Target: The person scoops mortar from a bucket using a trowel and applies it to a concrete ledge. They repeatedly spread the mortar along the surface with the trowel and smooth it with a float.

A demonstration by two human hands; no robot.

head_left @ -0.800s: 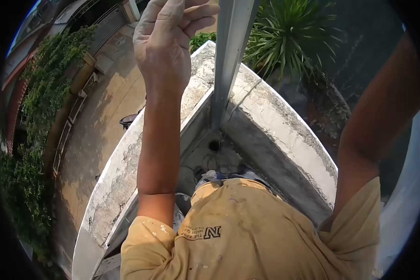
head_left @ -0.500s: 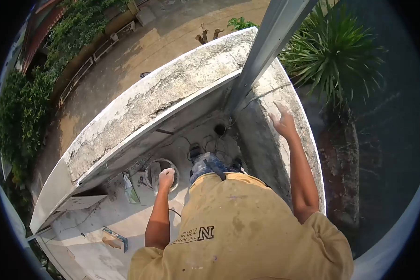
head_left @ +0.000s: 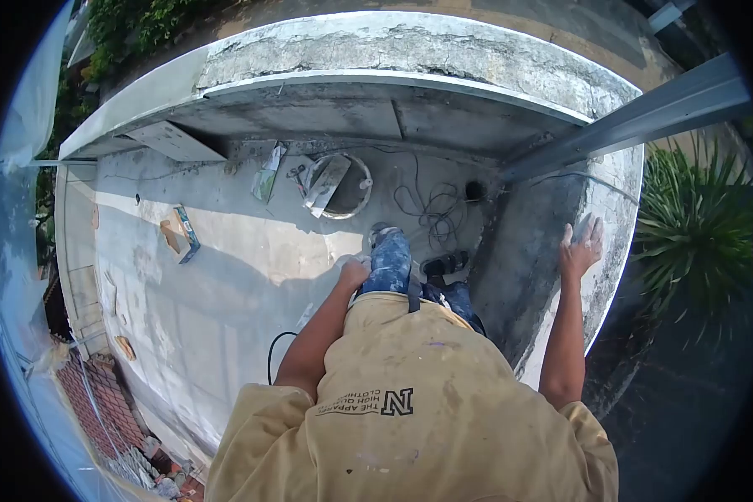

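Note:
My right hand [head_left: 581,248] rests on the pale, worn top of the parapet wall [head_left: 612,180] on the right, fingers spread. White dust coats its fingertips. Beside my left thigh is my left hand [head_left: 356,272], its fingers curled closed. Whatever it may hold is hidden inside the fingers. The blue, paint-spotted trousers [head_left: 390,259] show right next to it. Beyond that hand, a round bucket [head_left: 366,186] stands on the floor with a flat, pale board [head_left: 327,186] in it.
A metal post [head_left: 669,105] slants over the right corner. On the floor are a tangled cable [head_left: 431,209], a printed bag [head_left: 268,176], an open box [head_left: 187,234] and a leaning panel [head_left: 176,141]. Outside the wall grows a spiky plant [head_left: 703,226]. Clear sheeting [head_left: 25,243] hangs at left.
My view has turned left, showing more floor. My left hand has come in from over the bucket to beside my thigh. My right hand stays open at the wall top.

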